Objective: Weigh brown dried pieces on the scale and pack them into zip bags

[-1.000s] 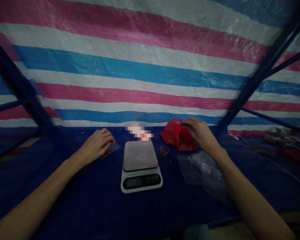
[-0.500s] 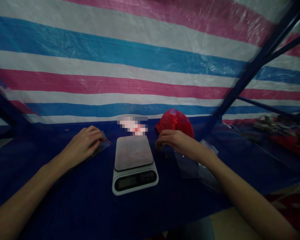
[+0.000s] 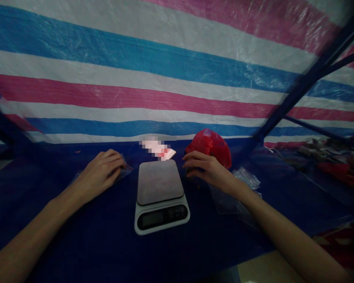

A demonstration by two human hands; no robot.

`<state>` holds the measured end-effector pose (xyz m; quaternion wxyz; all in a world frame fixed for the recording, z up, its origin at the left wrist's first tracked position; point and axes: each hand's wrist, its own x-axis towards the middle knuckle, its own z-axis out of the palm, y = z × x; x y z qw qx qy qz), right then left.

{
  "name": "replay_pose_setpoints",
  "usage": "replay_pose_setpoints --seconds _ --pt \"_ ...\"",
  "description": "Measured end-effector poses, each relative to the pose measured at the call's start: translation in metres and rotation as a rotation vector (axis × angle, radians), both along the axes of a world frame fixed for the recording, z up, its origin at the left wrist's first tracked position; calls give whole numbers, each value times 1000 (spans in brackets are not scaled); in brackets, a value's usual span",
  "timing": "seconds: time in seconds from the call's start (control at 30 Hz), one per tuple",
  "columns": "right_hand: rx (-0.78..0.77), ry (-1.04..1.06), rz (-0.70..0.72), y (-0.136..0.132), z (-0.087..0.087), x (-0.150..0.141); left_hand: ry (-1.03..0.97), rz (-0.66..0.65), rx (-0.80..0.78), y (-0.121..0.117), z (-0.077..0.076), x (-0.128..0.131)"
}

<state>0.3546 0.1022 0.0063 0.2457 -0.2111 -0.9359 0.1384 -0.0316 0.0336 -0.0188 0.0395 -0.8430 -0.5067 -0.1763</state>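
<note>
A white kitchen scale (image 3: pixel 161 182) with a flat metal plate and dark display stands between my hands, its plate bare. My left hand (image 3: pixel 106 169) rests to its left, fingers curled over the edge of a small clear plastic bag (image 3: pixel 126 169). My right hand (image 3: pixel 206 169) hovers low to the right of the scale, in front of a red plastic bag (image 3: pixel 210 143). Its fingers are bent but apart, with the thumb lower. Whatever lies under those fingertips is mostly hidden and too dark to name.
Clear plastic bags (image 3: pixel 245 179) lie beside and beneath my right forearm. Behind the scale is a phone-like item (image 3: pixel 170 154), partly blurred out. Blue frame bars (image 3: pixel 297 88) slant at both sides, and a striped sheet (image 3: pixel 135 92) hangs behind the blue table (image 3: pixel 106 243).
The fingers of my right hand have spread, and the small dark item seen at their tips before is now mostly covered. My left hand stays on the clear bag. The view has shifted slightly.
</note>
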Motion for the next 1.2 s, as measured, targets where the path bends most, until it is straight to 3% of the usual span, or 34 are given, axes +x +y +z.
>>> replay_pose_setpoints --seconds 0.1,0.17,0.23,0.3,0.37,0.43,0.5,0.6,0.77,0.87,0.97,1.07,1.2 --pt "45 106 -132 7 3 6 -22 8 -5 -3 0 6" --pt "102 159 -353 18 6 19 -42 28 2 -6 -2 11" --pt "132 66 -584 35 5 36 -54 39 15 -8 -3 16" --pt "101 -168 -657 52 -2 53 -62 34 38 -11 -5 23" --pt "66 -279 -595 64 -13 62 -74 19 68 -12 -8 29" --pt "39 -245 -485 69 -22 63 -85 6 98 -13 -10 33" --pt "8 -124 -410 68 -25 59 -90 -9 118 -13 -12 35" --pt "-97 167 -412 62 -21 49 -86 -23 130 -14 -14 33" --pt "-628 660 -297 56 -12 41 -73 -6 148 -13 -14 23" --pt "-761 774 -226 57 -10 43 -73 -7 160 -12 -13 20" --pt "-592 764 -336 63 -10 51 -76 -18 188 -12 -13 19" --pt "-307 441 -466 72 -12 61 -80 -27 198 -11 -13 18" --pt "-169 -5 -321 76 -15 63 -84 5 159 -12 -13 18"
